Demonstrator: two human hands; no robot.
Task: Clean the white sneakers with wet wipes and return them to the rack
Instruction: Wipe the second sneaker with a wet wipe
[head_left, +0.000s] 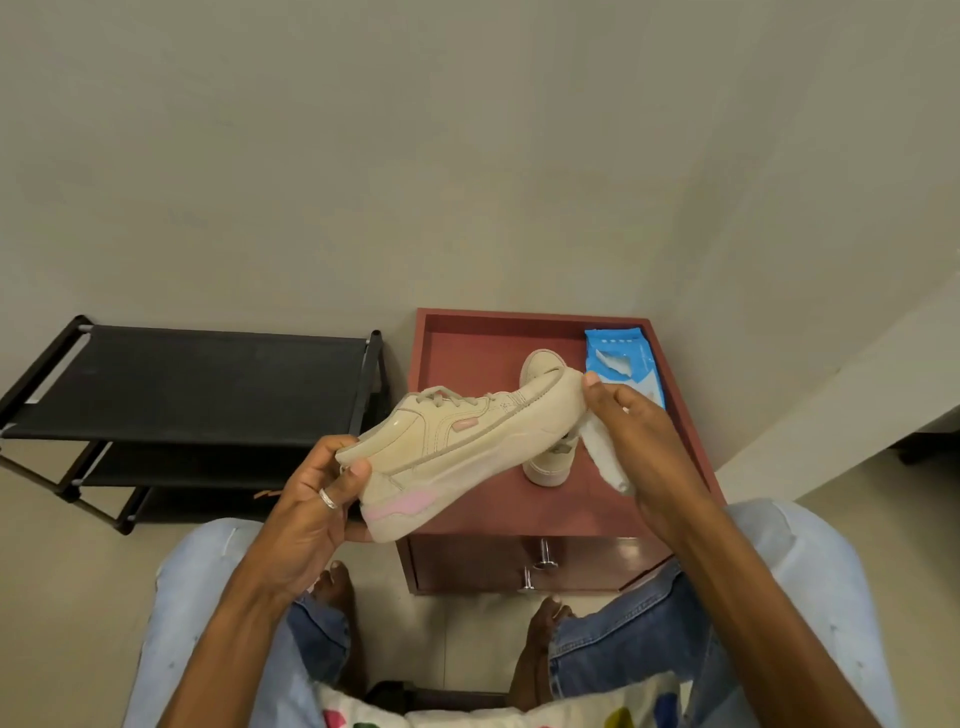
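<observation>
A cream-white sneaker with a pink heel patch is held in the air, sole tilted toward me. My left hand grips its heel end. My right hand pinches a white wet wipe against the sneaker's toe. The second sneaker stands on the red cabinet top, partly hidden behind the held one. A blue wet-wipe pack lies open at the cabinet's back right.
A black shoe rack with bare fabric shelves stands to the left against the wall. The red cabinet has metal drawer knobs facing me. My knees in jeans and bare feet are below, on the tiled floor.
</observation>
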